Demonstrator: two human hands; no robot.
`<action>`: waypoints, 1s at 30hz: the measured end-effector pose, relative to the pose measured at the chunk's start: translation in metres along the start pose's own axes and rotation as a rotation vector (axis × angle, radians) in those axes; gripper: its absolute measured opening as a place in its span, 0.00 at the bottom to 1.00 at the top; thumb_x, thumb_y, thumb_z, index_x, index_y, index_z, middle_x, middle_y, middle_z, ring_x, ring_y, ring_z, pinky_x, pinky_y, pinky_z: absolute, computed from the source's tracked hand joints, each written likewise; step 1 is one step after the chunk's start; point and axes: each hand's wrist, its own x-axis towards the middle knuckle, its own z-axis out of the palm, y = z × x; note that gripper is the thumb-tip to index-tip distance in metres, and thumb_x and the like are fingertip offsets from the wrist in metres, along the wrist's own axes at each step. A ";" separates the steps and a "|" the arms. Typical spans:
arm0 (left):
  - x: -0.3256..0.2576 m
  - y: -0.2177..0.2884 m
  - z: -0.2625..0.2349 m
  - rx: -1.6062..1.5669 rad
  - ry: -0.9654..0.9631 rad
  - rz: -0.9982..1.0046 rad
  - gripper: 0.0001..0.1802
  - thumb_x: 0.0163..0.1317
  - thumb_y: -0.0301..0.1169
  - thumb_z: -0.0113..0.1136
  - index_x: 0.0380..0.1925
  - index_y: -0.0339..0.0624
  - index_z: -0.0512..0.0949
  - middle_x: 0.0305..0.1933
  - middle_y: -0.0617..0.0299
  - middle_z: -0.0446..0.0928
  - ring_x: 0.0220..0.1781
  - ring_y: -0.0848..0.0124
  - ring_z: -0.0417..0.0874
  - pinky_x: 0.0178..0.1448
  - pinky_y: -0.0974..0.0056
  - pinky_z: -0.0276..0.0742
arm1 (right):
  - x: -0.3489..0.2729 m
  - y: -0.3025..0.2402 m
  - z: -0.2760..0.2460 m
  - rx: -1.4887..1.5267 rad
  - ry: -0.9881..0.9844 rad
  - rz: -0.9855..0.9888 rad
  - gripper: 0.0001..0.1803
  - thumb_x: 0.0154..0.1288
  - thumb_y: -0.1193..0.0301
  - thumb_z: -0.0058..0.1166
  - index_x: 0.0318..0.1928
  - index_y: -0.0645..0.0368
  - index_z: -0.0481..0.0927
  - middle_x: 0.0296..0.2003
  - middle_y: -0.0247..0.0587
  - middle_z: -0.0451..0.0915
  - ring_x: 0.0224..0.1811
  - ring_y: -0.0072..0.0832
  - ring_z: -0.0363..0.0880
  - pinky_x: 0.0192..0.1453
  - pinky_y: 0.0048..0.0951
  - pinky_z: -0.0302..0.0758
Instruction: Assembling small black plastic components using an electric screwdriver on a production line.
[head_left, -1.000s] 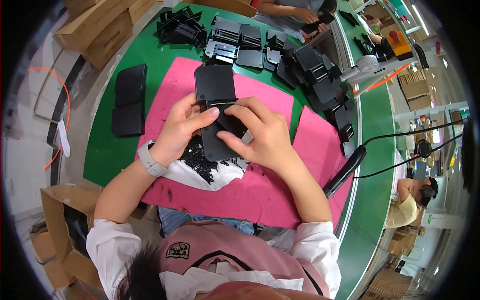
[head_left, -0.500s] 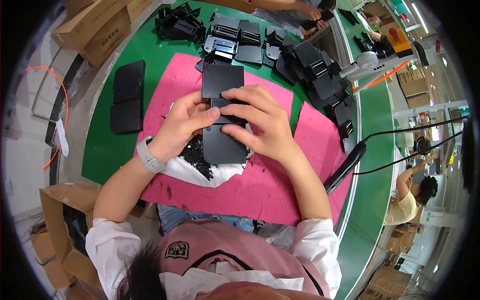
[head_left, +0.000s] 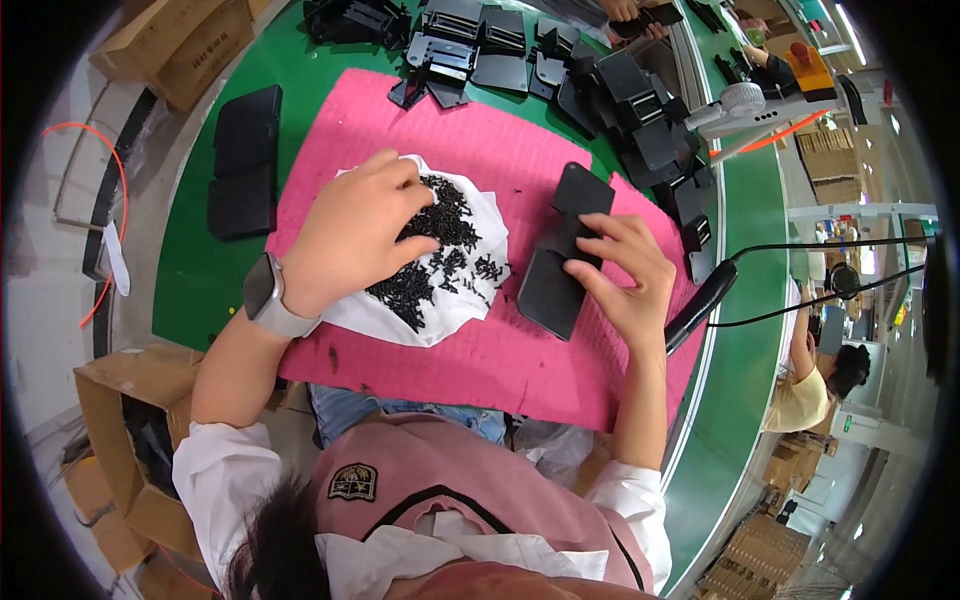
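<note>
A heap of small black screws (head_left: 450, 215) lies spread on a white cloth (head_left: 487, 210). My left hand (head_left: 345, 235) is over the left side of this heap, its fingers bent and its thumb held apart from them, with nothing visible between. To the right, a black part made of two flat plates joined by a narrower middle (head_left: 553, 290) lies tilted on the pink mat (head_left: 450, 375). The thumb and fingers of my right hand (head_left: 635, 280) grip it at the middle, from its right edge.
Two flat black plates (head_left: 243, 165) lie on the green table (head_left: 190, 290) at left. Similar black parts with metal pieces (head_left: 500, 70) are piled along the back and right. A black-handled tool with a cable (head_left: 700, 315) lies by my right forearm. Another person's hands (head_left: 625, 12) are at the far side.
My left hand has let go of the black part and moved onto the screws. My right hand has carried the part to the right, off the cloth, and turned it aslant.
</note>
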 end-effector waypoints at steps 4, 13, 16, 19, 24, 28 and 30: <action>-0.001 0.002 0.009 0.043 -0.039 0.030 0.12 0.47 0.28 0.66 0.32 0.36 0.77 0.35 0.57 0.73 0.42 0.58 0.74 0.43 0.57 0.72 | -0.018 0.007 0.001 0.025 -0.068 0.041 0.14 0.40 0.77 0.68 0.32 0.63 0.82 0.41 0.43 0.82 0.42 0.37 0.78 0.43 0.32 0.77; 0.003 0.002 0.009 -0.067 0.170 0.011 0.05 0.54 0.23 0.61 0.31 0.35 0.78 0.30 0.54 0.75 0.34 0.57 0.78 0.37 0.60 0.72 | -0.034 0.024 -0.036 -0.229 0.216 0.254 0.12 0.48 0.75 0.65 0.37 0.61 0.82 0.44 0.43 0.80 0.45 0.39 0.78 0.48 0.34 0.74; 0.002 0.004 0.006 -0.062 0.140 -0.003 0.05 0.54 0.22 0.61 0.31 0.34 0.79 0.30 0.54 0.76 0.31 0.58 0.78 0.36 0.62 0.73 | -0.058 0.035 -0.064 -0.727 0.384 0.443 0.14 0.55 0.67 0.63 0.41 0.58 0.81 0.42 0.41 0.80 0.45 0.39 0.78 0.47 0.36 0.75; 0.001 0.007 0.005 -0.094 0.132 -0.043 0.05 0.55 0.22 0.61 0.32 0.34 0.79 0.29 0.54 0.76 0.28 0.61 0.78 0.34 0.64 0.73 | -0.083 0.050 -0.076 -1.085 0.360 0.556 0.25 0.57 0.54 0.59 0.49 0.57 0.77 0.43 0.43 0.80 0.44 0.43 0.79 0.47 0.39 0.76; 0.006 0.019 0.007 -0.246 0.224 -0.082 0.04 0.56 0.25 0.61 0.28 0.34 0.78 0.25 0.56 0.78 0.23 0.67 0.79 0.29 0.67 0.72 | -0.105 0.092 -0.081 -0.729 0.217 1.028 0.36 0.51 0.48 0.61 0.51 0.64 0.74 0.35 0.54 0.82 0.39 0.47 0.82 0.43 0.40 0.76; 0.004 0.018 0.010 -0.851 0.048 -0.358 0.06 0.61 0.26 0.60 0.31 0.32 0.79 0.27 0.65 0.77 0.26 0.82 0.76 0.30 0.75 0.71 | -0.088 0.092 -0.084 -0.209 0.298 0.888 0.20 0.51 0.60 0.63 0.35 0.66 0.78 0.25 0.42 0.79 0.24 0.31 0.77 0.31 0.29 0.72; 0.007 0.021 0.010 -0.924 -0.006 -0.380 0.06 0.61 0.26 0.59 0.33 0.33 0.79 0.27 0.64 0.77 0.25 0.81 0.75 0.31 0.75 0.72 | -0.074 0.080 -0.082 0.237 0.352 0.928 0.18 0.52 0.64 0.61 0.39 0.65 0.78 0.23 0.37 0.76 0.21 0.29 0.74 0.27 0.26 0.69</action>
